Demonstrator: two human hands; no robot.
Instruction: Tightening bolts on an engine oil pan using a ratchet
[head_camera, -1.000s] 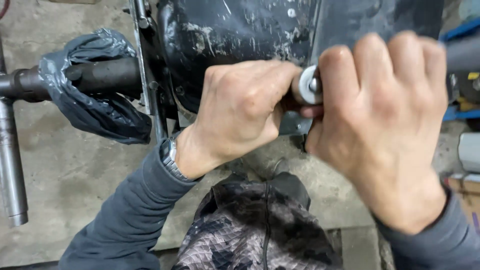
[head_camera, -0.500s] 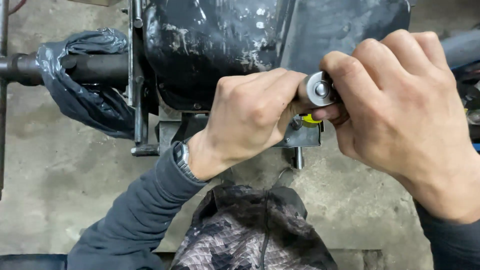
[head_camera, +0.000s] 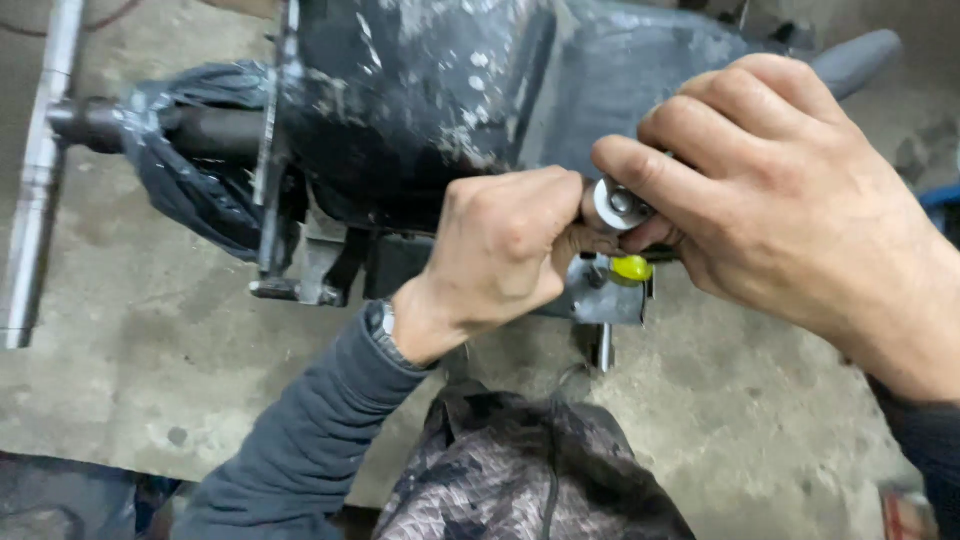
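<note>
My left hand (head_camera: 505, 255) and right hand (head_camera: 790, 200) were pressed together — both clamped on a small silver fitting (head_camera: 615, 203) at the black housing's (head_camera: 420, 100) lower edge, above a grey bracket (head_camera: 600, 295) — apparently not seated yet.

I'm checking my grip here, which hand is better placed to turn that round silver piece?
Probably the right hand. Its fingers already pinch the round silver piece from above, while the left hand is fisted beside it against the black housing, seemingly bracing.
</note>
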